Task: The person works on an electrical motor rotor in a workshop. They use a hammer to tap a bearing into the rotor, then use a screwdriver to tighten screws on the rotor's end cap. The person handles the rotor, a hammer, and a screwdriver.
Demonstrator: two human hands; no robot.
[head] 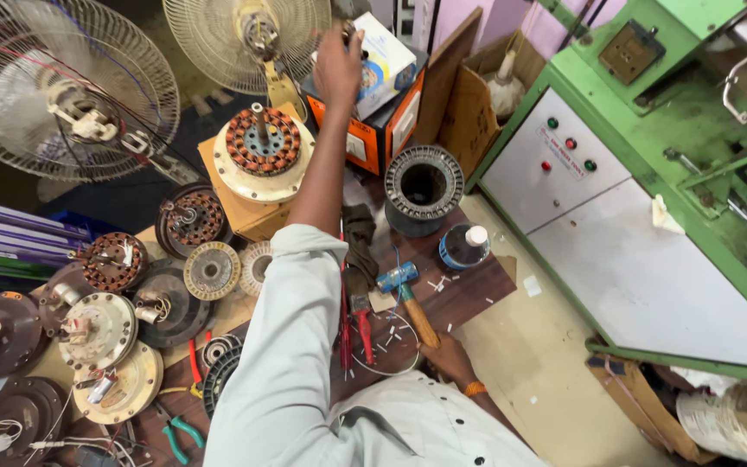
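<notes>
Reaching left hand (337, 62) to fan (248, 39); grip state unclear; right hand hidden; thin wire guard bends easily, hold motor hub

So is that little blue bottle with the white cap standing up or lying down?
Standing up. The blue bottle sits on its base on the wooden board, white cap on top.

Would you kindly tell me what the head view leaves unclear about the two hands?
- Left hand: reaches far out by the boxes; whatever its fingers pinch is too small to tell.
- Right hand: mostly hidden beneath the forearm; whether it grips the hammer is unclear.
</notes>
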